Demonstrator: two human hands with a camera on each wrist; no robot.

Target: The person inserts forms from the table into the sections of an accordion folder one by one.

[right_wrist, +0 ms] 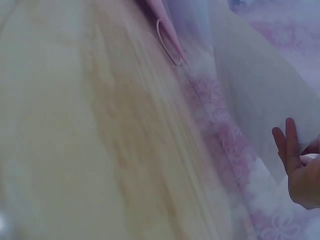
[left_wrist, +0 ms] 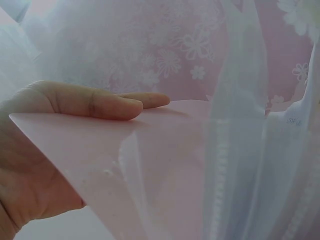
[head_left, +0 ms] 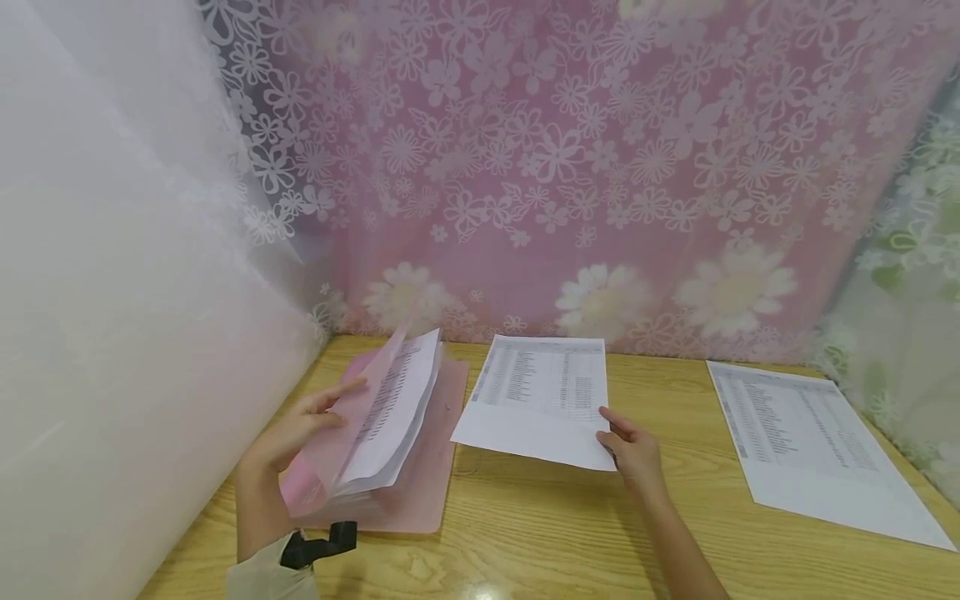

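A pink folder with clear sleeves and printed pages stands half open at the left of the table. Its raised translucent front cover is held by my left hand, with a digit laid over the cover's edge in the left wrist view. Between thumb and fingers, my right hand pinches a printed sheet of paper near its lower right corner. That sheet is lifted off the table, to the right of the folder. In the right wrist view the sheet shows its plain side.
Another printed sheet lies at the right of the wooden table. A pink flowered curtain hangs behind the table, and a whitish plastic sheet slopes along the left side. A thin loop pokes out beside the folder.
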